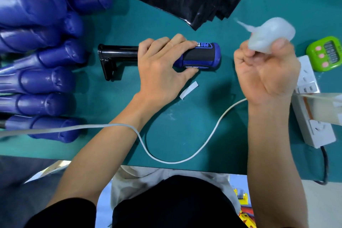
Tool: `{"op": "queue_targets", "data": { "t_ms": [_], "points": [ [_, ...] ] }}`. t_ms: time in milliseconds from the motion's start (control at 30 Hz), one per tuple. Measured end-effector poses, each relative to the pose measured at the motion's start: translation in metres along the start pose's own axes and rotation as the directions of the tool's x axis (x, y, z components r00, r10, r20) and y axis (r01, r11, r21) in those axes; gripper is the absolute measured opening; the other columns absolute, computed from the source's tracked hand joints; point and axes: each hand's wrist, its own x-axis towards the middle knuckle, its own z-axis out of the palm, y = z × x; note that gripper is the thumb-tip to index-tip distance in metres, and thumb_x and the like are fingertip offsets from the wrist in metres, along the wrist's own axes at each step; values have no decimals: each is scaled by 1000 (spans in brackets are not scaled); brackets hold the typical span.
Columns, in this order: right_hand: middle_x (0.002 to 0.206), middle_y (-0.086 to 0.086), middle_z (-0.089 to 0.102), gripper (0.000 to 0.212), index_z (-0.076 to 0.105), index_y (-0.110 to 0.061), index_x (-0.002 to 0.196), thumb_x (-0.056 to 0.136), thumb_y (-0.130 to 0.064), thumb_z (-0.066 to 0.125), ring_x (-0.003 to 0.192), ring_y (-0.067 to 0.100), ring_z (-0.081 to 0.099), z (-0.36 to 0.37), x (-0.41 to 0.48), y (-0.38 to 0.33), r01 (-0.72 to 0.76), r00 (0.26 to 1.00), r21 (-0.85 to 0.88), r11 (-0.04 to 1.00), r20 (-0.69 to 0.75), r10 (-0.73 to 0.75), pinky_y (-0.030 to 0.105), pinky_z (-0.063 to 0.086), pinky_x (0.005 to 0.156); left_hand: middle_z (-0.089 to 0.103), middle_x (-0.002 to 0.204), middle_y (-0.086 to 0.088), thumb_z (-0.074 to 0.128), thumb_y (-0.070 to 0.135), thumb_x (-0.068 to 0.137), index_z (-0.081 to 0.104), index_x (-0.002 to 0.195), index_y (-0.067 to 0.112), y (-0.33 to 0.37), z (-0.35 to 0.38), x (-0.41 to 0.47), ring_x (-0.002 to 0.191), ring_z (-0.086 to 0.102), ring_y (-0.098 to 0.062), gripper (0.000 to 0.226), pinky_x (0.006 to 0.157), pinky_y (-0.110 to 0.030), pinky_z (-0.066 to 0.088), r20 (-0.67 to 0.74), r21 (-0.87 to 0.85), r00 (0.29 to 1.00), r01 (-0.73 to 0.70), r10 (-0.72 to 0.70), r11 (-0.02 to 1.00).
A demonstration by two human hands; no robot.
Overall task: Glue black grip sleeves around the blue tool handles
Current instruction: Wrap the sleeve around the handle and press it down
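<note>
White cable (185, 161) loops along the near edge of the table (185, 126); beyond it, at table centre, the left hand (161, 68) curls round the blue tool handle (214, 55), fingers pressing the black grip sleeve (196, 57) wrapped on it; the right hand (266, 72), raised at right, clamps the glue bottle (268, 33), nozzle pointing far-left. Maintain even pressure along the sleeve edge until bonded; hold the bottle clear to prevent drips.
</note>
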Motion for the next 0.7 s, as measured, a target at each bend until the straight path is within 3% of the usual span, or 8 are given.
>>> {"op": "queue_targets", "data": {
  "t_ms": [100,200,300,367,433,500,567,700],
  "points": [
    [71,4,56,23,58,-12,91,81,-30,68,57,18,44,1,-1,-2,-23,995,13,1000,-96,24,25,31,56,75,108,13,88,36,72,81,107,22,0,1,0,89,66,-21,38,93,-29,31,3,0,1000,-2,2,1000],
    [75,5,66,23,56,-13,93,91,-34,47,40,10,44,3,-2,-3,-97,994,-22,995,-55,96,16,33,41,75,109,14,87,36,73,81,108,23,-1,1,0,89,66,-21,38,93,-30,31,15,-3,1000,-2,2,1000],
    [76,4,72,16,62,-12,90,93,-28,64,35,4,41,6,-6,2,-24,999,-160,987,-25,20,13,33,38,75,109,14,87,38,72,81,108,23,-1,1,0,89,65,-21,39,93,-30,31,23,-2,1000,2,-2,1000],
    [71,2,71,28,71,-13,79,67,-26,93,38,5,46,7,-6,7,30,999,-122,992,20,-27,15,37,42,75,108,14,88,38,71,81,108,23,-1,1,1,89,65,-21,41,93,-29,31,21,-7,1000,4,-3,1000],
    [67,1,68,41,71,-14,71,47,-23,104,39,8,47,10,-6,10,43,999,-78,996,30,-40,18,39,45,74,109,14,88,38,71,81,109,23,-2,0,1,89,65,-20,41,93,-29,30,20,-8,1000,1,-1,1000],
    [67,2,67,40,63,-12,75,54,-10,97,39,10,44,8,-4,11,51,998,-54,997,-38,-53,21,37,45,74,109,14,88,39,73,80,110,23,-2,0,1,90,65,-20,41,94,-28,29,27,-2,1000,-3,3,1000],
    [66,-1,62,13,56,-15,76,79,-12,68,43,13,42,8,-5,12,93,988,-107,990,-111,-105,23,33,48,74,110,14,87,40,74,81,110,23,-2,-1,0,91,65,-21,41,94,-28,29,28,2,1000,-6,6,1000],
    [60,2,63,28,68,-21,61,86,-18,54,44,18,48,18,-9,23,171,961,-399,901,-133,-241,25,35,49,74,109,14,88,42,73,81,109,24,-1,-1,1,90,65,-20,41,93,-28,30,31,2,1000,-1,1,1000]
  ]
}}
